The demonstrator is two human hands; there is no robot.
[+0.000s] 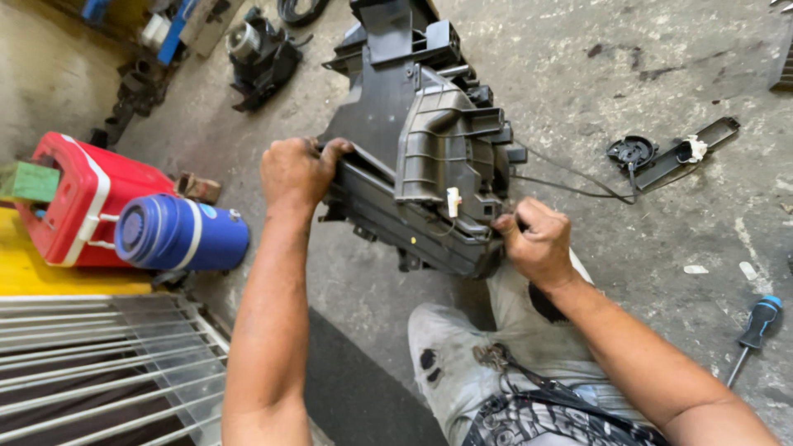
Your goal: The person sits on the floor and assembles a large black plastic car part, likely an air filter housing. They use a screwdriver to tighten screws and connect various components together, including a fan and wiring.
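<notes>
left hand (pixel 297 172) grips the near left edge of the black plastic housing (pixel 425 149), fingers curled over its rim to steady it on the concrete floor (pixel 578 66). right hand (pixel 535 239) is closed on its lower right corner (fingertips hidden); blue-handled screwdriver (pixel 756 326) lies well apart.

Black plastic housing (pixel 421 157) with a small white clip (pixel 453 201). Red cooler box (pixel 83 198) trimmed in white; blue jug (pixel 182 234) with a white band. Blue-and-black screwdriver handle (pixel 760 320). Grey, stained concrete floor (pixel 628 272). Pale grey trousers (pixel 471 363), smudged black. Yellow surface (pixel 33 272) at left.
</notes>
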